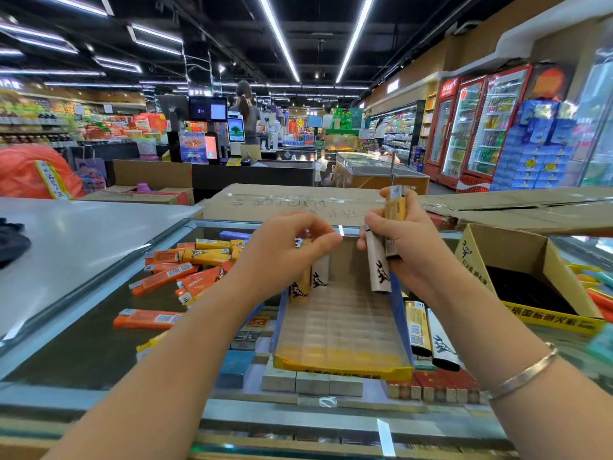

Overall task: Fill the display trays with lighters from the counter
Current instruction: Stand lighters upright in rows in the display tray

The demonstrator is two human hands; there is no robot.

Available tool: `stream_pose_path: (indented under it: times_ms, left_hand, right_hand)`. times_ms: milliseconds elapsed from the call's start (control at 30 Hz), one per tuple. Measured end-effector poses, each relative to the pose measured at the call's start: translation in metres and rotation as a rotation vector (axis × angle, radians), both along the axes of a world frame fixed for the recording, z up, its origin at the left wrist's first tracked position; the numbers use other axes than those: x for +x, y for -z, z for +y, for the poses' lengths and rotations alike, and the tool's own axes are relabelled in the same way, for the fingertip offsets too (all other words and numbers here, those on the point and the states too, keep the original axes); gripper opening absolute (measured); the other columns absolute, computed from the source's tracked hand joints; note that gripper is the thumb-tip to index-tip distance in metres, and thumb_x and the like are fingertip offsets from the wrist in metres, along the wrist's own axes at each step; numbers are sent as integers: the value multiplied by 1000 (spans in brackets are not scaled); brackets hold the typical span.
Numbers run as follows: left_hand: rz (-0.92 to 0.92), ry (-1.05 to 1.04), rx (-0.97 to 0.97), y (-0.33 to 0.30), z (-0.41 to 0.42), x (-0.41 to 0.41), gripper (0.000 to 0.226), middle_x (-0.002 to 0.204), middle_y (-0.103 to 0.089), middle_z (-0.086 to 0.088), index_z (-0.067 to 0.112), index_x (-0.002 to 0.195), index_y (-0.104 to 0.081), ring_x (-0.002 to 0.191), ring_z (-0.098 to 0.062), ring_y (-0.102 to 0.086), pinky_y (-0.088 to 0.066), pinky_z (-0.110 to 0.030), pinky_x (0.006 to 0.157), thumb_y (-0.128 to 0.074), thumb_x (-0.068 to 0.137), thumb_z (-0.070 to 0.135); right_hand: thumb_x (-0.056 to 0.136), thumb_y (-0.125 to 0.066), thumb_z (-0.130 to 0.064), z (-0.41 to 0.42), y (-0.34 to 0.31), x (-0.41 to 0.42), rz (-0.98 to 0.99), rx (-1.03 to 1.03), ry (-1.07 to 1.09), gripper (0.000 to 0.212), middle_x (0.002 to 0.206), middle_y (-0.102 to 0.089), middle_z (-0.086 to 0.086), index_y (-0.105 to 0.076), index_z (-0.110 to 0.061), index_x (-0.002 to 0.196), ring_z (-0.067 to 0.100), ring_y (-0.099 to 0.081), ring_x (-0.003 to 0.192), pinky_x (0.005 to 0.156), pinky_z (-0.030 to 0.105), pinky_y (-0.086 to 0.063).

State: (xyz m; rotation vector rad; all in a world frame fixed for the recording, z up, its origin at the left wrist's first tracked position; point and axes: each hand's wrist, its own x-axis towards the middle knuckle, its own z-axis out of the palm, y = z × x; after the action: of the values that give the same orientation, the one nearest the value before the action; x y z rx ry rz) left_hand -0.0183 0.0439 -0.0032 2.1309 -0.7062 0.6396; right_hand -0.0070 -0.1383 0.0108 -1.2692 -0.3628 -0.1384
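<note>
A display tray (341, 333) with rows of slots lies on the glass counter between my arms. Two lighters, a yellow one (299, 287) and a white one (320, 270), stand in its far left slots. My left hand (282, 250) hovers over them with its fingers curled; I cannot tell whether it pinches a lighter top. My right hand (401, 240) grips several lighters, among them a white one (378, 267) and a yellow one (395, 207). Loose orange and yellow lighters (189, 270) lie in a pile on the counter to the left.
Two more lighters (431, 333) lie right of the tray. An open cardboard box (530, 277) stands at the right, with flattened cardboard (298, 200) behind the tray. A white counter (66, 247) is at the left. Cigarette packs show under the glass. A person stands at the far checkout.
</note>
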Motion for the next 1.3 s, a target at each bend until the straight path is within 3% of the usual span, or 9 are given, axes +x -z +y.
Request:
stream_pose_path:
  times_ms: [233, 400, 567, 667, 767, 900, 1033, 1167, 1300]
  left_hand:
    - [67, -3, -12, 7, -17, -3, 30, 79, -67, 14, 33, 92, -50, 82, 1, -60, -49, -27, 75, -71, 73, 45]
    - [203, 94, -154, 6, -17, -5, 39, 74, -72, 9, 31, 97, -42, 67, 1, -63, -48, -12, 63, -75, 76, 29]
    - [256, 216, -245, 6, -19, -5, 38, 71, -69, -13, 27, 106, -43, 70, -29, -66, -54, -35, 73, -70, 80, 22]
    - [226, 214, -218, 7, -17, -2, 42, 69, -66, -9, 37, 114, -44, 63, -19, -61, -52, -25, 67, -68, 83, 21]
    - [110, 149, -166, 6, -11, 0, 36, 67, -60, 0, 47, 109, -51, 66, -15, -57, -44, -10, 63, -65, 86, 23]
    - [40, 81, -134, 6, -7, 4, 31, 92, -60, 13, 48, 98, -57, 80, 0, -58, -46, -9, 73, -67, 83, 24]
    - [-19, 48, -89, 8, -5, 6, 31, 92, -61, 24, 46, 92, -58, 85, 4, -58, -42, -4, 73, -69, 82, 19]
    - [-46, 34, -64, 8, -3, 10, 26, 91, -63, 14, 42, 89, -60, 90, 0, -57, -45, -14, 81, -69, 81, 19]
    - [-65, -34, -5, 10, -1, 13, 22, 88, -59, 18, 40, 88, -62, 99, -7, -47, -35, -17, 85, -71, 80, 22]
  right_hand:
    - [86, -55, 9, 15, 10, -5, -210, -79, 116, 40, 73, -53, -1, -43, -28, 98, 21, -59, 61, 61, 38, -56]
    - [87, -50, 11, 22, 8, -14, -311, -133, 119, 40, 75, -53, -1, -39, -24, 103, 17, -61, 62, 64, 33, -57]
    - [87, -48, 14, 30, 8, -21, -353, -171, 89, 43, 82, -54, 2, -38, -25, 103, 19, -65, 70, 66, 34, -58]
    - [91, -48, 8, 29, 6, -20, -367, -173, 107, 38, 90, -56, 8, -38, -27, 102, 20, -69, 80, 70, 32, -58]
    - [93, -48, 1, 17, 1, -12, -357, -209, 233, 31, 87, -61, 2, -39, -27, 102, 19, -69, 85, 86, 36, -54]
    - [94, -50, -5, 0, -1, 3, -203, -196, 347, 19, 81, -62, 4, -42, -20, 102, 16, -69, 81, 95, 40, -49]
    - [98, -45, -16, -6, 3, 9, -56, -267, 384, 3, 80, -63, 6, -43, -18, 99, 21, -65, 85, 87, 35, -49]
    - [99, -44, -19, -5, 4, 7, 26, -322, 345, 4, 75, -64, 1, -43, -21, 95, 10, -60, 71, 56, 19, -40]
    - [99, -44, -20, -5, 5, 7, 35, -375, 344, 3, 77, -65, 0, -44, -21, 96, 8, -54, 73, 60, 24, -39]
